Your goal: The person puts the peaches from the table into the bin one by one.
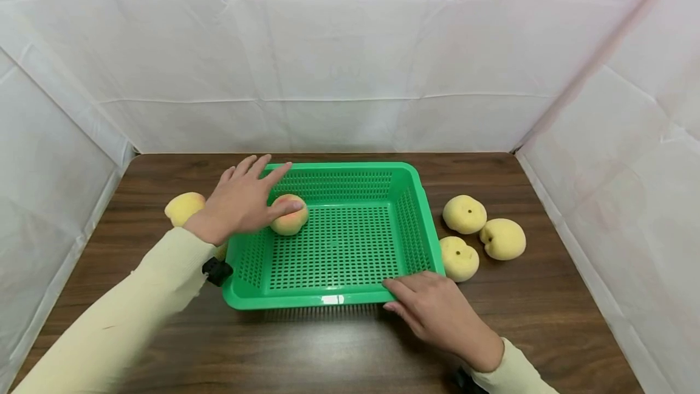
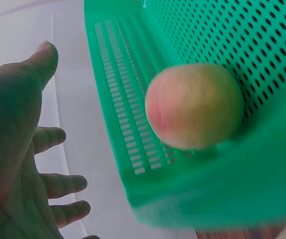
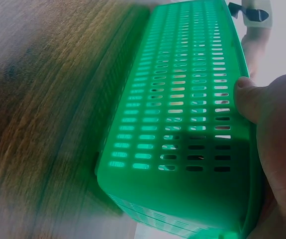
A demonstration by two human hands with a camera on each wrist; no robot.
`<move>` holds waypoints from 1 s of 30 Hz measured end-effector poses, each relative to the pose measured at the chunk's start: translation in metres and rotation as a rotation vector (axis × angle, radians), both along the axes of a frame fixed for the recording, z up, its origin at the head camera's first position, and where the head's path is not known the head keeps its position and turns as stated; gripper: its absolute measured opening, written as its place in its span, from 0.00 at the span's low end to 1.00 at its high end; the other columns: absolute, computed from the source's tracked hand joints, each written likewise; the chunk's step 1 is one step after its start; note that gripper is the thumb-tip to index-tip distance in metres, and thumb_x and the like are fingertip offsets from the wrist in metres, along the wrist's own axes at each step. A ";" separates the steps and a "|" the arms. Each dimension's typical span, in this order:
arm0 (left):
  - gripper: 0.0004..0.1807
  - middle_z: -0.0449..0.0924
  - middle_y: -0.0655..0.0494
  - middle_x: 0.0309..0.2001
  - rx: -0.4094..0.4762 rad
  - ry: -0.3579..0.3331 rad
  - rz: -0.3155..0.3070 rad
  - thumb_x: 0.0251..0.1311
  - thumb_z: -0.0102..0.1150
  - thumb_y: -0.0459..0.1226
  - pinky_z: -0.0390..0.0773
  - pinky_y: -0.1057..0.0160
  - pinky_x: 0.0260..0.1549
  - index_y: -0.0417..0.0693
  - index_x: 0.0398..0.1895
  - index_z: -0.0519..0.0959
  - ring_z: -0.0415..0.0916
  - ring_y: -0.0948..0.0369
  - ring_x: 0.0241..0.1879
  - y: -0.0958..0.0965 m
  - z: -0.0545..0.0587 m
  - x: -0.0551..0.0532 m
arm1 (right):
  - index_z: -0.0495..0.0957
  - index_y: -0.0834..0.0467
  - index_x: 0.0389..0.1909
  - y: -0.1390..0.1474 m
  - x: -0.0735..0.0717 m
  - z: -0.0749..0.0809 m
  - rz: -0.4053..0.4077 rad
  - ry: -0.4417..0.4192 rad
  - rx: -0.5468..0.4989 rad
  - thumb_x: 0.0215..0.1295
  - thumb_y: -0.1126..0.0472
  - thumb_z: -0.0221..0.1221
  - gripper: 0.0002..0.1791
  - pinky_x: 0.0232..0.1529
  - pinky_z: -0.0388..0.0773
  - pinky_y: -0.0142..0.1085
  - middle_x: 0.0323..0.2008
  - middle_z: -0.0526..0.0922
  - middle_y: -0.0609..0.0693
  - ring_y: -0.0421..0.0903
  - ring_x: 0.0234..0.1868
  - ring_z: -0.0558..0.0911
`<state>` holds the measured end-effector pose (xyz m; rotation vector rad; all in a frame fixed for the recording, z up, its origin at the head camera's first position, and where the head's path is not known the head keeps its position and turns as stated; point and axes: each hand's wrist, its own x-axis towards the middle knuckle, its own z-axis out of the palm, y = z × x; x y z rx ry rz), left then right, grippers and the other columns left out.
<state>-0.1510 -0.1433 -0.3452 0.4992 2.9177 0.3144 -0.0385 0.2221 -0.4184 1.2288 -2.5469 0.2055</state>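
White left-side sheeting (image 1: 49,151), then a yellow peach (image 1: 181,208) on the dark wood-grain table (image 1: 547,321), just left of the left hand (image 1: 240,199). That hand's spread wide, holding nothing, over the left rim of the green basket (image 1: 350,300); blushed peach (image 1: 287,225) inside, near its thumb. Creased back sheeting (image 1: 339,65) beyond. Table glare (image 1: 333,339) left of the right hand (image 1: 440,309), which pinches the basket's near-right rim. Three pale peaches (image 1: 465,214) past that grip, then right-side sheeting (image 1: 629,199).

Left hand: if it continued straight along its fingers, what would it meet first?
Probably the white sheet behind the table; the left hand looks higher than the green basket, though depth is unclear.
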 end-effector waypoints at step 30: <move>0.54 0.30 0.24 0.81 0.031 -0.216 0.251 0.69 0.28 0.76 0.38 0.17 0.68 0.51 0.86 0.40 0.25 0.22 0.78 -0.101 -0.013 -0.003 | 0.83 0.53 0.51 0.000 0.000 -0.003 -0.007 0.000 -0.012 0.80 0.42 0.52 0.21 0.41 0.86 0.41 0.41 0.90 0.42 0.41 0.41 0.89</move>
